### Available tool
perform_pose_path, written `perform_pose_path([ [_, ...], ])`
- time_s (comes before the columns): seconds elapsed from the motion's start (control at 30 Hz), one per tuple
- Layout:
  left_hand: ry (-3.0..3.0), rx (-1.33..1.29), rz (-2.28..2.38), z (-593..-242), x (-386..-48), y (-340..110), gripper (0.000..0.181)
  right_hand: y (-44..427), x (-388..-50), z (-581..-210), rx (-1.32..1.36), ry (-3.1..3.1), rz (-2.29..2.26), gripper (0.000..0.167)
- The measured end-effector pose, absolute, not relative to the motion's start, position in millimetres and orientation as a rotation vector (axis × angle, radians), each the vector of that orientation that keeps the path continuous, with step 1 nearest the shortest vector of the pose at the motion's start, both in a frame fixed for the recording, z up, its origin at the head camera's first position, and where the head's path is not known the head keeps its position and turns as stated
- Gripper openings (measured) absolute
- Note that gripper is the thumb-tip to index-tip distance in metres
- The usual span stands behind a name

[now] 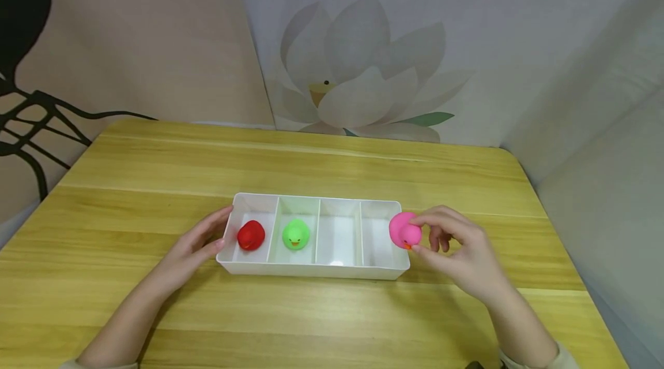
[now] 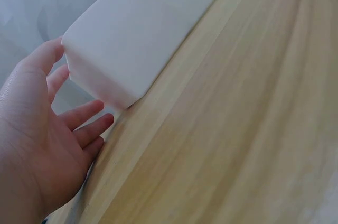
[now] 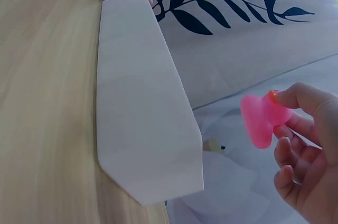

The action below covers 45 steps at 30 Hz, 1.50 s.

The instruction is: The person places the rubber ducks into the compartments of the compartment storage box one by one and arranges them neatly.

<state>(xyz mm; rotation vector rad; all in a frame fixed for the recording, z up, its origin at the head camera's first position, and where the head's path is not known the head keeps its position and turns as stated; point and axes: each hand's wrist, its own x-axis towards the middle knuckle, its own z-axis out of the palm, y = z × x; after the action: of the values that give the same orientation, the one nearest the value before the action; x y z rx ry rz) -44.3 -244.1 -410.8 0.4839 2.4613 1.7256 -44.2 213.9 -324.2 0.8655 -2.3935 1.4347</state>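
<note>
Fingers (image 1: 437, 219) pinch duck (image 1: 403, 230) — above rim (image 1: 407, 259).

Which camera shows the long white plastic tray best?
The head view: it looks down into the long white plastic tray, showing all four compartments. The left wrist view shows only part of its outside, by the left hand; the right wrist view shows its outside lengthwise, but nothing inside.

Left of the right hand (image 1: 459, 248), free air leads over the long white plastic four-compartment tray (image 1: 311, 271); lower down, thin white dividers (image 1: 359, 233) bar sideways passage. To its right, room lies above the yellow wooden desk (image 1: 539, 253). The left hand (image 1: 192, 248) blocks the tray's opposite end.
</note>
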Motion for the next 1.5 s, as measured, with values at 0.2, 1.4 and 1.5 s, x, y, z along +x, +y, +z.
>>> perform_pose_path([
  [0.2,2.459,0.492,1.735,-411,-45,-244,0.054,198,-50,-321,0.880,-2.409,1.455,0.038],
  [1.4,2.447,0.521,1.751,-413,-46,-244,0.055,142,-90,-336,0.936,-2.684,1.495,0.031],
  [1.5,2.443,0.523,1.758,-413,-46,-244,0.055,139,-92,-340,0.945,-2.700,1.507,0.030],
])
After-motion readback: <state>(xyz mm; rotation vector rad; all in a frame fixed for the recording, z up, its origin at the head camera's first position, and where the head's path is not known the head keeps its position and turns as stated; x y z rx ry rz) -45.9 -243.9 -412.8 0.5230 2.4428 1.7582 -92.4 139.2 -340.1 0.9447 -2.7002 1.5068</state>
